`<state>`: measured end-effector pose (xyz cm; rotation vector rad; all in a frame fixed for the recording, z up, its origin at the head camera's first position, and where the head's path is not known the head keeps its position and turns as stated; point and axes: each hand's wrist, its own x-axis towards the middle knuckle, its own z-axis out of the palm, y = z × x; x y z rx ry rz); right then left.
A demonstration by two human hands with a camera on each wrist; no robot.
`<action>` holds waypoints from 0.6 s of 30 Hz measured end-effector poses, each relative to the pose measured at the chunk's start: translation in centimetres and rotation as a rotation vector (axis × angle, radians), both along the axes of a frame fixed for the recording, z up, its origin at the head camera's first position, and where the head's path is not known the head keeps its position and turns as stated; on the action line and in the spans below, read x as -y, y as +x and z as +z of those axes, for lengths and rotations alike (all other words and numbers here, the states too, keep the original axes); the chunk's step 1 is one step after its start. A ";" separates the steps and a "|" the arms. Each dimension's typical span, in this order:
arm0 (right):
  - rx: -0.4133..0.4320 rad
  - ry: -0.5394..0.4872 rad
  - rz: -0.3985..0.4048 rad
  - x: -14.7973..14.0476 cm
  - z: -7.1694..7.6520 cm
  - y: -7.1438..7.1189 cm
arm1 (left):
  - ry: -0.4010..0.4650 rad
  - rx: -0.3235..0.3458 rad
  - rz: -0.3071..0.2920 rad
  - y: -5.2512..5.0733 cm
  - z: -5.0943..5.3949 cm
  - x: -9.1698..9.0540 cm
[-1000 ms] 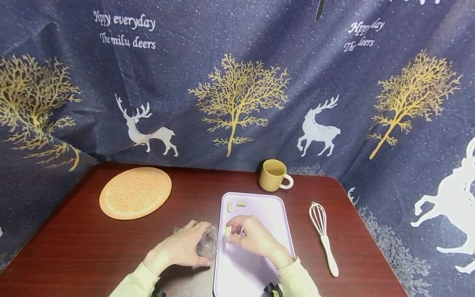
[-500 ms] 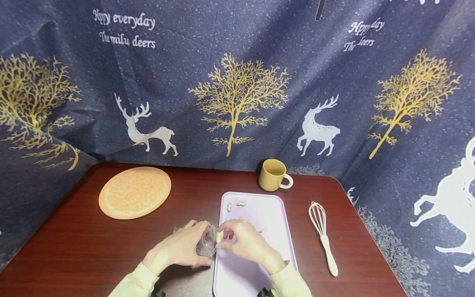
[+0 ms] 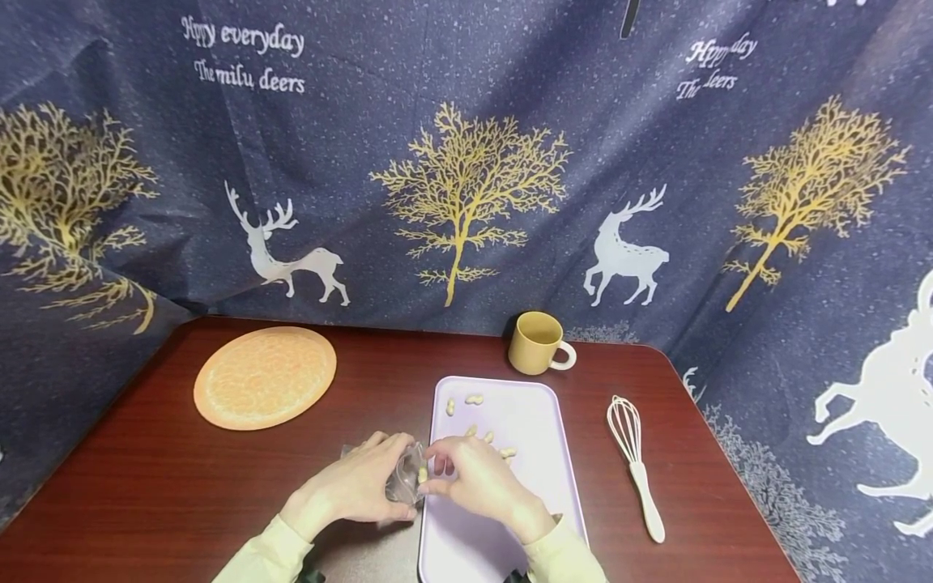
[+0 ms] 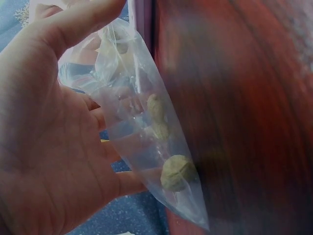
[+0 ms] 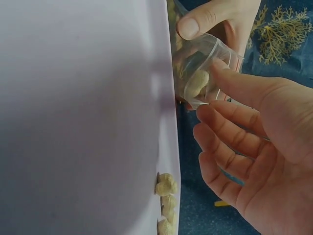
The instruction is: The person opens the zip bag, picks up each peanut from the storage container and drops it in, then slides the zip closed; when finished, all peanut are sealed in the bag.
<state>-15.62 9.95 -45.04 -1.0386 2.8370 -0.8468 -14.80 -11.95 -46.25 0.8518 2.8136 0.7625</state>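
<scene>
A clear plastic zip bag (image 3: 405, 479) stands at the tray's left edge, held by my left hand (image 3: 357, 484) with fingers and thumb around its sides. Through the film in the left wrist view, a peanut (image 4: 157, 116) and a rounder one (image 4: 178, 173) show near the bag's bottom. My right hand (image 3: 484, 484) is at the bag's mouth, its thumb and index finger pinching another peanut (image 5: 197, 83) just within the opening. Whether those fingertips still press on it fully is partly hidden by the film. Several unshelled peanuts (image 3: 474, 399) lie on the lilac tray (image 3: 525, 421).
Behind the tray stands a yellow mug (image 3: 535, 346) with a white handle. A white whisk (image 3: 641, 478) lies to the right. An orange oval mat (image 3: 266, 378) is at the back left of the dark red table (image 3: 182, 494). A patterned cloth (image 3: 466, 186) hangs behind.
My right hand has moved left and slightly down from over the tray, carrying the peanut into the bag's mouth. More peanuts on the tray have come into view. The left hand stays put.
</scene>
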 end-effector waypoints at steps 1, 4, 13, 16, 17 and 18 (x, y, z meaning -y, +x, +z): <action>0.002 -0.001 0.002 0.0 0.0 0.0 | 0.002 0.000 0.001 0.0 0.0 0.0; 0.002 -0.002 0.002 0.0 0.0 0.0 | 0.003 -0.006 0.002 0.0 0.0 0.0; -0.019 -0.002 0.015 0.0 0.0 0.0 | 0.005 -0.005 0.000 0.0 0.0 0.0; -0.012 -0.002 0.015 0.0 0.1 0.1 | 0.005 0.000 0.001 0.0 0.0 0.0; -0.008 -0.002 0.014 0.0 0.1 0.1 | 0.005 0.002 0.002 0.0 0.0 0.0; -0.005 -0.001 0.013 0.0 0.1 0.1 | 0.007 0.005 0.003 -0.1 -0.1 0.0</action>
